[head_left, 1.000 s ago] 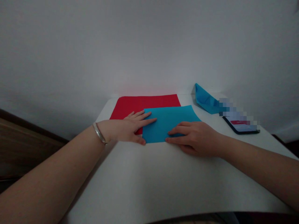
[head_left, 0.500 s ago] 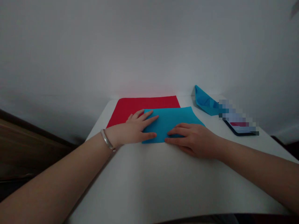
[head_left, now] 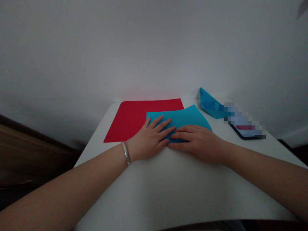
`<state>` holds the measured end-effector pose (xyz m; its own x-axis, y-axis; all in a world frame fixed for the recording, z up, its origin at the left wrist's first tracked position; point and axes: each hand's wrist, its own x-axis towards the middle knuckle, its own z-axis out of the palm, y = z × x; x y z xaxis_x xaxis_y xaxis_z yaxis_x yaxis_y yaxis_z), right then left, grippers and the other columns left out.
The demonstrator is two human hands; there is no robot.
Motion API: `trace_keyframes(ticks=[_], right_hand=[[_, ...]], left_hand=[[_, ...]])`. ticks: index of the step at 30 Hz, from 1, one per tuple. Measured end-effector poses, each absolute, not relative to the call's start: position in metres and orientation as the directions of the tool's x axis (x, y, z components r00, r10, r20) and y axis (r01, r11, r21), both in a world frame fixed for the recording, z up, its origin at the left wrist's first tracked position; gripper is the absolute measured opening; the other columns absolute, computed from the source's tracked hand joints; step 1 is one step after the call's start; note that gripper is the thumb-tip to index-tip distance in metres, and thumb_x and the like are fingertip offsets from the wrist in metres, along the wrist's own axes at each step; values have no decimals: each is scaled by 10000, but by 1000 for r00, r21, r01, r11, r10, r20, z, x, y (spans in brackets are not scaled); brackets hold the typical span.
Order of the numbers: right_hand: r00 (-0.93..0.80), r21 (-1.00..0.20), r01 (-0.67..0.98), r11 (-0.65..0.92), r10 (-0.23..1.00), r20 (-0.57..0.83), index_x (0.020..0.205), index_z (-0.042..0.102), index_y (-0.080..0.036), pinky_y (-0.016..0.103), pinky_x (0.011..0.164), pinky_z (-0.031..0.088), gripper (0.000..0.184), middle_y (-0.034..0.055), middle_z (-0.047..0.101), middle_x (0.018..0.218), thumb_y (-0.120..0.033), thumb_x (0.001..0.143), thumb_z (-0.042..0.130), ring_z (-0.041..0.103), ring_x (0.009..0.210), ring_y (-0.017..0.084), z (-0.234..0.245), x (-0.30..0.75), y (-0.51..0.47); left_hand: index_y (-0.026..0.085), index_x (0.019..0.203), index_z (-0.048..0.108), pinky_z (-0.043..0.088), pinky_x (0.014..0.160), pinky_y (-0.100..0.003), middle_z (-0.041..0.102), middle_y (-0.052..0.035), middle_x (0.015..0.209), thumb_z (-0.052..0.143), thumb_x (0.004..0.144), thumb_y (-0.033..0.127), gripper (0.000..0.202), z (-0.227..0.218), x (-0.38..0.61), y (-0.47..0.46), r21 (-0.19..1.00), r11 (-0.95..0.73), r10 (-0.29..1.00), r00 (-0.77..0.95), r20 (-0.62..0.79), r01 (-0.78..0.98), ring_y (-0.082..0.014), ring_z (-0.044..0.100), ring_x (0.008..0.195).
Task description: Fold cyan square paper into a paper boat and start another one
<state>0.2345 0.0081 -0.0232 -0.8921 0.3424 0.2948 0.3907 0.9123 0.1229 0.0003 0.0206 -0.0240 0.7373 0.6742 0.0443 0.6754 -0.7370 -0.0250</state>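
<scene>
Left grip (head_left: 152,138) spread flat | right grip (head_left: 196,141) half-curled, hold unclear | blue paper (head_left: 186,117) under both grips' fingers

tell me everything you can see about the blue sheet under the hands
The blue sheet is plain, matte and thin, like paper, with no visible markings. It lies on the white table, overlapping part of the red sheet. Its far edge bends, and the far right corner looks slightly raised. The left hand spreads its fingers over the left part; the right hand rests its fingers near the near edge, mostly hidden by both. Whether it is folded, I cannot tell.
</scene>
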Motion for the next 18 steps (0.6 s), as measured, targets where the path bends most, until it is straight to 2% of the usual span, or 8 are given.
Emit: trace_keyframes(ticks=[4,9,15,18], right_hand=[[-891,106,398,911,356,282,1243,598,-268,413,882,464,346,70,637,1212,-203,923,482,554,1097,234,-23,234,8],[-897,103,397,912,362,255,1248,597,-260,416,867,471,347,76,629,1219,-216,927,471,556,1086,248,-22,234,8],[-913,105,385,917,362,190,1228,610,-259,403,804,481,340,72,647,1166,-247,910,490,585,1007,240,-11,237,7],[-920,109,373,921,351,176,1176,642,-244,380,771,480,317,82,659,1130,-234,889,507,594,987,233,-7,238,8]], left_hand=[[298,1469,272,73,1115,-610,175,-46,1568,271,981,444,510,-25,-1,21,-35,-745,665,746,47,666,-316,142,1434],[261,1489,215,55,1146,-537,153,-47,1571,253,986,430,532,-27,-1,22,-44,-766,642,767,6,641,-268,126,1444],[257,1493,198,115,1134,-546,125,-38,1573,235,952,576,629,-25,1,23,-34,-753,658,751,-58,657,-286,94,1447],[274,1489,208,121,1139,-525,134,-23,1573,214,963,560,600,-26,0,23,-35,-748,664,745,-56,663,-272,96,1448]])
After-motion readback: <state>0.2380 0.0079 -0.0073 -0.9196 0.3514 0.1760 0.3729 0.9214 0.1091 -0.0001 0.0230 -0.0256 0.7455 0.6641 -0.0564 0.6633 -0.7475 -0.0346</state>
